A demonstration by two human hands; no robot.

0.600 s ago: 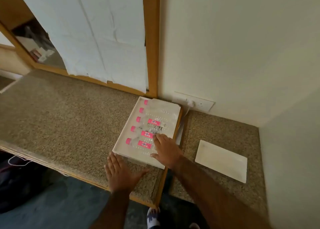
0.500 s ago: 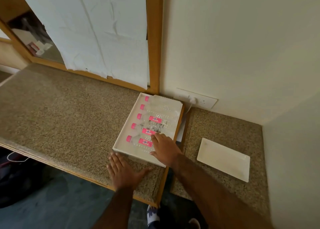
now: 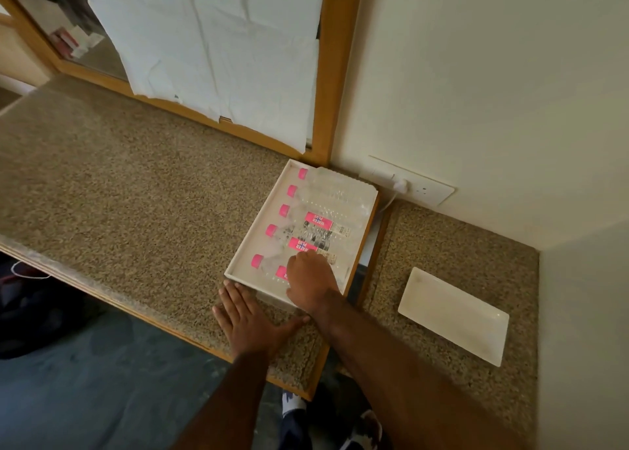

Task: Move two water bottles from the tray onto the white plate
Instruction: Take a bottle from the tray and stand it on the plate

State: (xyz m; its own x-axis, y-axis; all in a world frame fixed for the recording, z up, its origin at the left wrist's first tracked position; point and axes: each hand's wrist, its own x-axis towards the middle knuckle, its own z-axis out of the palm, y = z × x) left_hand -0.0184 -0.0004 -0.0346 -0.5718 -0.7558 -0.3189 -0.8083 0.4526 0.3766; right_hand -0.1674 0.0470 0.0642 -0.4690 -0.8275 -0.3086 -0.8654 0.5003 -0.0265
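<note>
Leftmost, I see the left hand (image 3: 250, 323) flat on the counter (image 3: 119, 218), fingers spread, just before the tray (image 3: 238, 262). Five pink-capped water bottles (image 3: 316, 223) lie side by side in the tray. Right hand (image 3: 311, 284) rests on the nearest bottle (image 3: 269, 265), fingers curled over it; I cannot tell whether it grips. White plate (image 3: 454, 315) sits well right, bare.
</note>
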